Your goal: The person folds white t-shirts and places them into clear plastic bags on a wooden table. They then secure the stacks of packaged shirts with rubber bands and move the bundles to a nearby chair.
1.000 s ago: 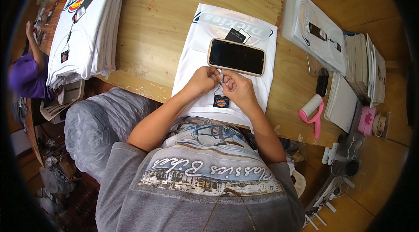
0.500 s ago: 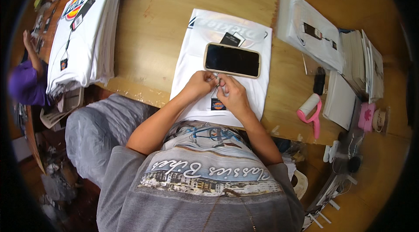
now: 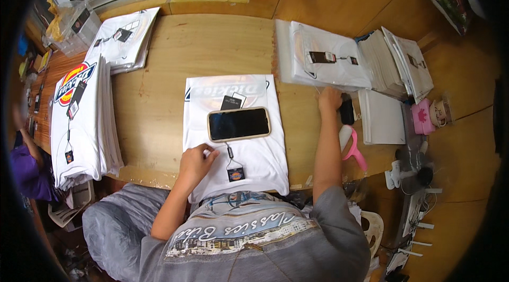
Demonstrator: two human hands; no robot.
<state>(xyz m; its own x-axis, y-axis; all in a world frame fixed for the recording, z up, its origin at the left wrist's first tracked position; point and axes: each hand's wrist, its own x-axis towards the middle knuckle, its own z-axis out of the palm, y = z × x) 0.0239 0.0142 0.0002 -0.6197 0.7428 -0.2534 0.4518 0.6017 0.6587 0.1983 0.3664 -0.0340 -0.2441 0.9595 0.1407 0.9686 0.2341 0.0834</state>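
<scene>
A folded white T-shirt (image 3: 260, 162) lies on the table in front of me, with a phone (image 3: 239, 124) across it. Under the phone's upper edge shows a black hang tag (image 3: 231, 102). Its cord runs down to a small square black tag (image 3: 236, 174). Beside that cord, my left hand (image 3: 195, 166) rests on the shirt with fingers loosely bent, thumb and forefinger apart, nothing seen between them. Stretched out to the right, my right hand (image 3: 330, 99) is at the near edge of a plastic-wrapped white shirt (image 3: 331, 62); its fingertips are too small to read.
Stacked white shirts (image 3: 85, 123) stand at the left, with more shirts (image 3: 124, 38) behind. To the right lie a black object (image 3: 347, 109), a pink-handled lint roller (image 3: 354, 149), a white pack (image 3: 382, 117) and a pink box (image 3: 422, 116). Another person's purple garment (image 3: 29, 173) shows far left.
Both hands were together at the tag's cord. My right hand has let go and reached right to the wrapped shirt; my left has drawn slightly off the cord. The view has shifted.
</scene>
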